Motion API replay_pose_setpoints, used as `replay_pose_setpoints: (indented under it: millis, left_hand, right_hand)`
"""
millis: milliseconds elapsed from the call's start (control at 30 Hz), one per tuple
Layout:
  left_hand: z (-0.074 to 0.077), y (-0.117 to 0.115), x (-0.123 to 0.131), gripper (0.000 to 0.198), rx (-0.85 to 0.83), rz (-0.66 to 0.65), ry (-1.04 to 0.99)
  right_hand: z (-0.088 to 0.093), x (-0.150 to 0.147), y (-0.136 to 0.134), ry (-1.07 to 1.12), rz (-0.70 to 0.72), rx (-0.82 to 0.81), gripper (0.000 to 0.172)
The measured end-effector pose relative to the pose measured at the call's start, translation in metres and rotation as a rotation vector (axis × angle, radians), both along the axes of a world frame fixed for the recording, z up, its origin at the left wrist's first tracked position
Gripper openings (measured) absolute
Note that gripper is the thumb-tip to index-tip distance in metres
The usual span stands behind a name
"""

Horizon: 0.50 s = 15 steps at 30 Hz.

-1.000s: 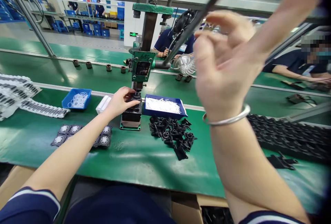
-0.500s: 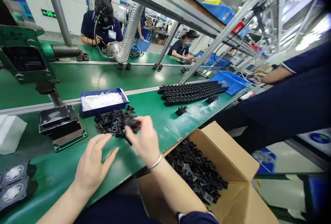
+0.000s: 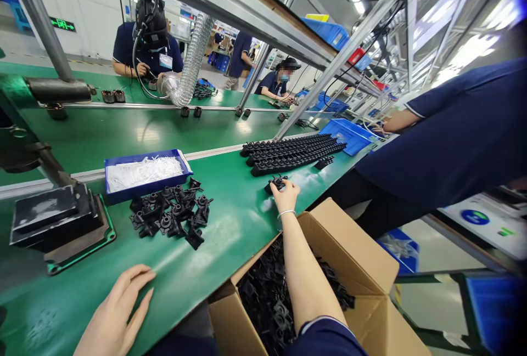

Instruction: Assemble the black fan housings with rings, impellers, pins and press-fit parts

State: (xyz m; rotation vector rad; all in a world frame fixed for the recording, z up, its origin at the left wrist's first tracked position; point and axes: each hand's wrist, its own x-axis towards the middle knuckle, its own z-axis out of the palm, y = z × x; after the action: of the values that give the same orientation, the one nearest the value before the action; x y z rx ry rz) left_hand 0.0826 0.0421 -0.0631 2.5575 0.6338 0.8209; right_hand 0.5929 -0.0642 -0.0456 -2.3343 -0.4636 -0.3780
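Note:
My right hand (image 3: pixel 285 197) reaches out across the green bench, thumb and fingers closed around small black plastic parts (image 3: pixel 275 182). My fingers hide how many pieces are there. Just beyond them lie long rows of similar black parts (image 3: pixel 294 153), with a short cluster (image 3: pixel 324 162) at their near side. My left hand (image 3: pixel 119 306) is open and empty, low over the bench near its front edge, with its fingers stretched out. Between the hands, further back, is a loose pile of black plastic parts (image 3: pixel 173 210).
A blue tray (image 3: pixel 144 186) of thin white pieces sits behind the pile. At left stands a black press on its base (image 3: pixel 61 219). An open cardboard box (image 3: pixel 354 241) of black parts is below my right arm. A co-worker (image 3: pixel 448 125) stands at right; others sit opposite.
My right hand has moved from the pile with a black part to the spot near the rows. My left hand has drawn back from the pile, still open. The view has shifted.

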Motion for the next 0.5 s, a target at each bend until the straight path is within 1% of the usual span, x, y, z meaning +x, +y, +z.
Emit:
replay_pose_setpoints:
  millis: [100, 200, 233, 300, 367, 400, 433, 500]
  left_hand:
    - [-0.01, 0.003, -0.001, 0.031, -0.039, -0.009, 0.014]
    - [-0.018, 0.006, -0.001, 0.038, -0.06, -0.035, -0.009]
    - [-0.018, 0.006, 0.0, 0.04, -0.064, -0.04, -0.018]
    - [-0.014, 0.005, 0.001, 0.039, -0.069, -0.032, -0.026]
    - [-0.006, 0.003, 0.003, 0.033, -0.064, -0.01, -0.035]
    - [-0.001, 0.002, 0.004, 0.029, -0.06, -0.003, -0.037]
    - [0.003, 0.001, 0.006, 0.026, -0.057, 0.0, -0.036]
    - [0.008, -0.001, 0.008, 0.023, -0.055, -0.001, -0.029]
  right_hand:
    - [0.003, 0.021, 0.001, -0.016, -0.041, 0.002, 0.034]
    - [0.013, 0.038, 0.0, -0.024, -0.079, 0.009, 0.035]
    - [0.018, 0.041, 0.0, -0.027, -0.086, 0.013, 0.035]
    - [0.03, 0.042, 0.0, -0.04, -0.087, 0.021, 0.038]
    - [0.041, 0.032, 0.004, -0.064, -0.053, 0.022, 0.045]
    - [0.045, 0.022, 0.009, -0.076, -0.009, 0.016, 0.049]
    - [0.047, 0.008, 0.015, -0.085, 0.058, 0.002, 0.051]
    - [0.048, -0.028, 0.03, -0.077, 0.274, -0.056, 0.051]
